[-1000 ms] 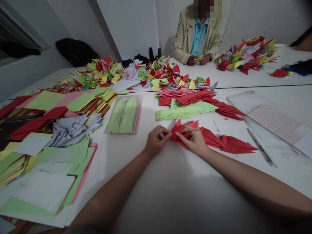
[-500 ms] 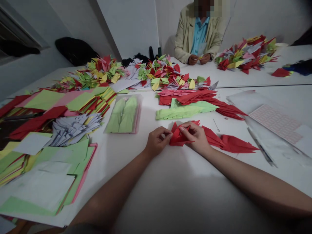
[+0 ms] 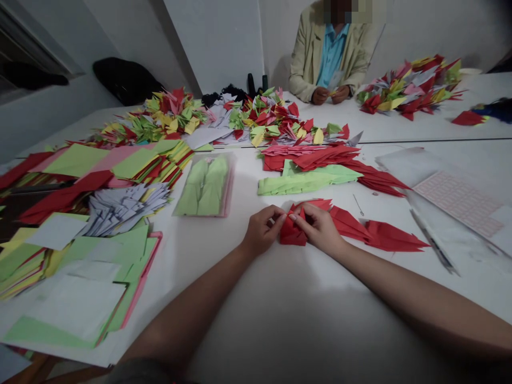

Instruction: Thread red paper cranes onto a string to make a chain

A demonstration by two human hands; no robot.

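Note:
My left hand [image 3: 262, 231] and my right hand [image 3: 319, 228] meet over a small folded red paper piece [image 3: 291, 233] on the white table [image 3: 280, 309]. Both hands pinch it, fingertips pressed together at its top. Just right of my right hand lies a row of folded red paper pieces [image 3: 376, 233]. Behind my hands lies a row of folded light green pieces [image 3: 304, 181], and more folded red ones [image 3: 320, 157] behind that.
Stacks of flat coloured sheets [image 3: 80, 256] and grey folded pieces [image 3: 120, 208] cover the left. A clear packet of green paper [image 3: 206, 186] lies centre-left. Piles of folded pieces [image 3: 280, 120] fill the back. A person in a beige jacket [image 3: 332, 53] sits opposite. Plastic sleeves [image 3: 456, 202] lie right.
The red piece has been folded smaller between my hands; my right hand drew in toward the left hand, and both now pinch it closer together.

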